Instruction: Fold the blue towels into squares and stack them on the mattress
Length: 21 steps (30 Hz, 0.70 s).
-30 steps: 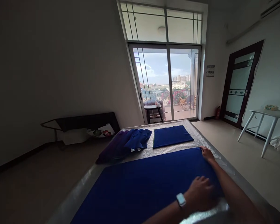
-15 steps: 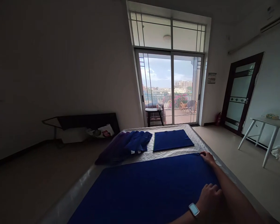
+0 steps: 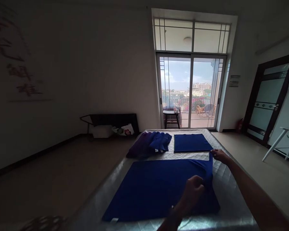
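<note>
A large blue cloth [image 3: 154, 189] lies spread flat on a pale quilted mattress [image 3: 93, 205], with a small white tag at its near left corner. My right hand [image 3: 220, 156] pinches its far right corner and holds it raised. Nearer to me, my left hand [image 3: 194, 189] is closed on the right part of the same cloth, where the fabric is lifted into a fold between both hands. Beyond it lies a neatly folded blue cloth [image 3: 192, 142]. To the left of that sits a rumpled pile of blue and purple cloth [image 3: 150, 144] with white tags.
A dark stool [image 3: 171, 113] stands by the sliding glass door [image 3: 191, 93]. Low dark furniture [image 3: 113, 120] with bags is against the left wall. On the right are a white table [image 3: 283, 141], a dark-framed door [image 3: 267, 99] and a fire extinguisher [image 3: 239, 125].
My hands have lifted the cloth's right edge off the mattress, and my left hand has moved leftward and forward onto it. The view has turned left.
</note>
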Each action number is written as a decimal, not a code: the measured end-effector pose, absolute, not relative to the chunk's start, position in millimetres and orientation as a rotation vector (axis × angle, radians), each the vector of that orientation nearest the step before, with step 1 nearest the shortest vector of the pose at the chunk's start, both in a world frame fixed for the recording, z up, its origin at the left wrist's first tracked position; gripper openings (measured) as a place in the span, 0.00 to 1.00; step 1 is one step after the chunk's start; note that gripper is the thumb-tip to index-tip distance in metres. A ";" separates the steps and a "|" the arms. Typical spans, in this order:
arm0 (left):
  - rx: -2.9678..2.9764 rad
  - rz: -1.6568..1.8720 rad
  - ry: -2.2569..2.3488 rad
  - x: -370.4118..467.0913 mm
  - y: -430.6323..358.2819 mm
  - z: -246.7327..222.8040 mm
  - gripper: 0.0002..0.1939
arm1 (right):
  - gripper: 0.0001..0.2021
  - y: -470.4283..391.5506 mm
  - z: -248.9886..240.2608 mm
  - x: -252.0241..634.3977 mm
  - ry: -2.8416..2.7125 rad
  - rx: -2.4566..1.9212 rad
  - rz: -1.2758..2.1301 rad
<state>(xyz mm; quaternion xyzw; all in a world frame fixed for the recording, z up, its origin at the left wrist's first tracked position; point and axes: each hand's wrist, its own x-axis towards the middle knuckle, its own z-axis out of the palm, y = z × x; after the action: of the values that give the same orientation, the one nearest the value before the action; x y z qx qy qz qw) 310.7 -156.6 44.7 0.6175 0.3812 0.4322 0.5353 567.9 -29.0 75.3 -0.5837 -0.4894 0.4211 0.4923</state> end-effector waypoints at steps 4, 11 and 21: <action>1.251 1.189 0.887 224.3 -164.2 42.4 0.15 | 0.12 -10.8 94.1 494.8 -1.243 -1.236 1.156; 0.881 1.439 1.038 107.1 -195.7 31.6 0.21 | 0.11 35.3 95.8 310.4 -1.416 -1.001 1.190; 1.335 0.952 2.074 -5.5 -213.9 45.1 0.10 | 0.08 61.0 54.8 131.8 -1.963 -1.165 0.901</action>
<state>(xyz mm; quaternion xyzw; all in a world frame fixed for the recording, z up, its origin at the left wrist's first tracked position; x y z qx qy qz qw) -5.5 -213.9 45.1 0.4893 0.7602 0.3490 0.2466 131.8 61.0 54.8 -0.4468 -0.7532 0.3457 0.3369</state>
